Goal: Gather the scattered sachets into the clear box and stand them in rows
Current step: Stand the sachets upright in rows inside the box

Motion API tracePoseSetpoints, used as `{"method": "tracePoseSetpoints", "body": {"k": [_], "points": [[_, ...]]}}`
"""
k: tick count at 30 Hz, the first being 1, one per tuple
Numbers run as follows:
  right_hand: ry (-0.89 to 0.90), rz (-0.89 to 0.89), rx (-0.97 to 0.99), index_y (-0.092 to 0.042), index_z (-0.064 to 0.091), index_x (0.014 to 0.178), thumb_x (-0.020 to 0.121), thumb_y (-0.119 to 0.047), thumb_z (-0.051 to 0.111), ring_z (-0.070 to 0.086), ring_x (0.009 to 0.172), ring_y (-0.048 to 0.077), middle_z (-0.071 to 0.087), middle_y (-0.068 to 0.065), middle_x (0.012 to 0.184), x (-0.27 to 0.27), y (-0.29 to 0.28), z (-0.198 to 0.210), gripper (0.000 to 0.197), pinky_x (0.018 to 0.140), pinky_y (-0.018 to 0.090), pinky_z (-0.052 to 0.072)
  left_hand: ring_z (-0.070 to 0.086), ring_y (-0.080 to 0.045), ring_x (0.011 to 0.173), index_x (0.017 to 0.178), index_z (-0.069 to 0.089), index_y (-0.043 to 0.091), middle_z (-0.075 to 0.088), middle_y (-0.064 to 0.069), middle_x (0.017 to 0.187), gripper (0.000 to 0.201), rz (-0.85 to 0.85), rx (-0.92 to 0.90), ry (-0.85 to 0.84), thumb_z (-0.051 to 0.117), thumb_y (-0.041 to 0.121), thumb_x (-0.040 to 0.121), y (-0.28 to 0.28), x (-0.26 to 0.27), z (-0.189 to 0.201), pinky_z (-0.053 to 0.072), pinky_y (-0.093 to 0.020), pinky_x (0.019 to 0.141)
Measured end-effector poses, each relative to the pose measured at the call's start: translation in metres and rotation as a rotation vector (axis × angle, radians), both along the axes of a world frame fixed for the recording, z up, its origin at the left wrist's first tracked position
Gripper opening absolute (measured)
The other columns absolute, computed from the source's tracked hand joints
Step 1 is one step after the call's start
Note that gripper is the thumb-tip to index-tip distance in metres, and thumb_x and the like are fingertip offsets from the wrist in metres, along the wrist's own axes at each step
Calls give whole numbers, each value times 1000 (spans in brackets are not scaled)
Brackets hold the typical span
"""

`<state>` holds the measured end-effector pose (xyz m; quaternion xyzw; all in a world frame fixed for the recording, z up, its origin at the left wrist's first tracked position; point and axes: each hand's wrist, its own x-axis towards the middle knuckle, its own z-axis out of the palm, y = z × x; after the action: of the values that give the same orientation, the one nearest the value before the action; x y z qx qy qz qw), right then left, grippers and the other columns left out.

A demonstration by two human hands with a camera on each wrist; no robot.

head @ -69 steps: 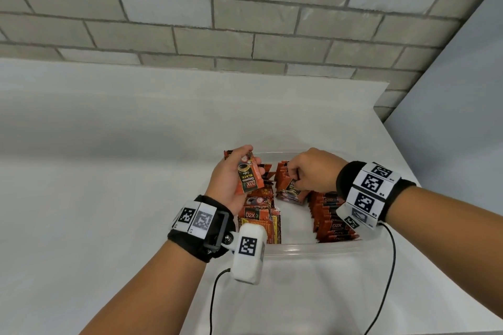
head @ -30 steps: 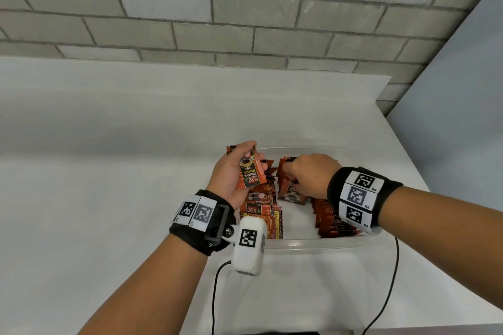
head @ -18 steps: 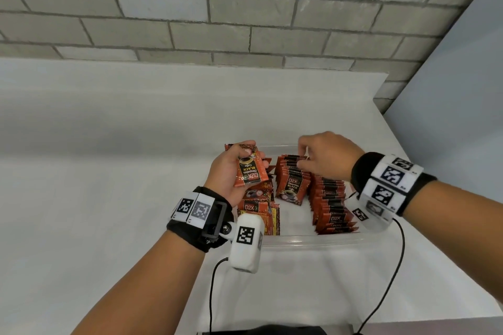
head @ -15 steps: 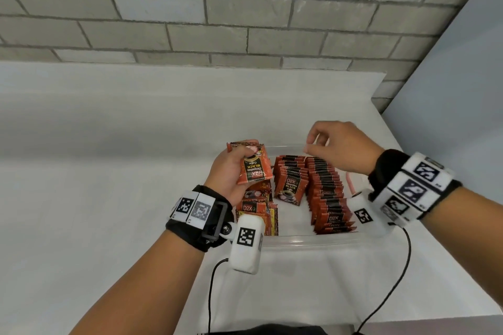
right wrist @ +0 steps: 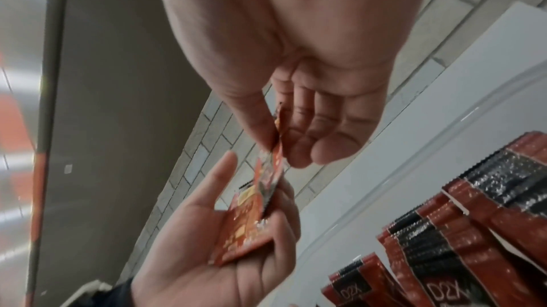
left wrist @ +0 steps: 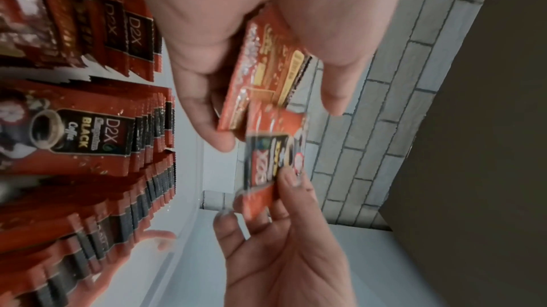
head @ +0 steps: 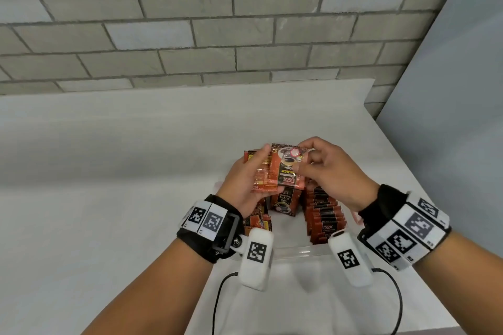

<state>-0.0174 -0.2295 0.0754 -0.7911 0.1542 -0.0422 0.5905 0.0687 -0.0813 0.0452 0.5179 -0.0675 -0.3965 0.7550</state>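
Swinging back from the rows, the right hand (head: 330, 171) is pinching the front sachet (head: 287, 168) off the left hand (head: 243, 185)'s small gripped stack, directly above the clear box (head: 302, 251).

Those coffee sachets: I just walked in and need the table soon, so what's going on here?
A person is packing sachets into a clear box. The left hand holds a small stack above it, and the right hand pinches the front sachet off that stack. Three rows already stand inside.
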Motion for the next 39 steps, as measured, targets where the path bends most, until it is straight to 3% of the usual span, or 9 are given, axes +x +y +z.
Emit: {"method": "tracePoseSetpoints", "body": {"k": [5, 9, 14, 17, 21, 25, 29, 34, 39], "points": [[37, 144, -137, -25, 53, 124, 91, -12, 62, 64, 70, 13, 64, 2, 86, 3, -7, 5, 37, 69, 28, 52, 67, -29, 90, 125, 57, 8, 69, -13, 106, 48, -37, 26, -48, 72, 11, 79, 1, 0, -5, 58, -38, 68], [64, 17, -10, -24, 49, 124, 87, -22, 67, 66, 78, 12, 66, 1, 89, 6, -4, 1, 41, 64, 28, 53, 68, -29, 92, 119, 59, 18, 69, -11, 108, 51, 38, -65, -67, 61, -16, 80, -3, -1, -4, 58, -40, 70], [109, -12, 174, -12, 58, 94, 88, -10, 64, 67, 84, 20, 70, 11, 94, 2, 3, -7, 8, 69, 35, 57, 69, -26, 90, 119, 57, 15, 70, -13, 105, 51, 93, -121, -82, 65, -12, 76, 0, -3, -5, 60, -36, 70], [55, -57, 240, -12, 58, 98, 90, -3, 59, 66, 73, 16, 69, 11, 90, 6, 1, -2, 12, 63, 31, 56, 68, -22, 80, 113, 62, 15, 72, -9, 95, 38, 54, -113, -90, 67, 5, 77, 2, -5, -5, 57, -31, 67], [27, -92, 296, -13, 57, 110, 90, -3, 59, 65, 74, 13, 68, 9, 90, 13, 0, -4, 22, 60, 25, 54, 67, -22, 82, 114, 61, 9, 71, -11, 97, 33, 77, -73, -118, 61, -5, 85, 4, -4, -12, 56, -30, 69], [23, -168, 349, -11, 62, 92, 87, -6, 63, 61, 63, 9, 70, 1, 75, 15, -9, -4, 7, 57, 20, 52, 62, -25, 90, 113, 63, 17, 68, -12, 102, 28, 107, -73, -64, 67, 10, 86, 9, 1, -15, 51, -41, 81], [191, -71, -42, -12, 62, 84, 85, -5, 67, 54, 52, 9, 63, -2, 63, 23, -24, -5, 9, 51, 22, 47, 61, -17, 76, 115, 62, 15, 63, -7, 93, 24, 232, -41, 26, 61, 20, 91, 20, 17, -21, 52, -35, 69], [394, 311, -695, -19, 63, 90, 86, -17, 68, 57, 73, 7, 61, -7, 82, 35, -15, -15, 6, 63, 17, 40, 60, -19, 77, 113, 62, 16, 63, -8, 96, 20, 286, -7, 71, 59, 18, 93, 31, 25, -30, 52, -33, 66], [511, 440, -952, -17, 65, 94, 88, -15, 64, 57, 79, 14, 62, -4, 87, 44, 3, -28, 6, 67, 22, 40, 61, -19, 77, 113, 63, 15, 62, -9, 97, 20, 246, -32, 60, 56, 14, 94, 36, 25, -32, 51, -33, 66]]}}
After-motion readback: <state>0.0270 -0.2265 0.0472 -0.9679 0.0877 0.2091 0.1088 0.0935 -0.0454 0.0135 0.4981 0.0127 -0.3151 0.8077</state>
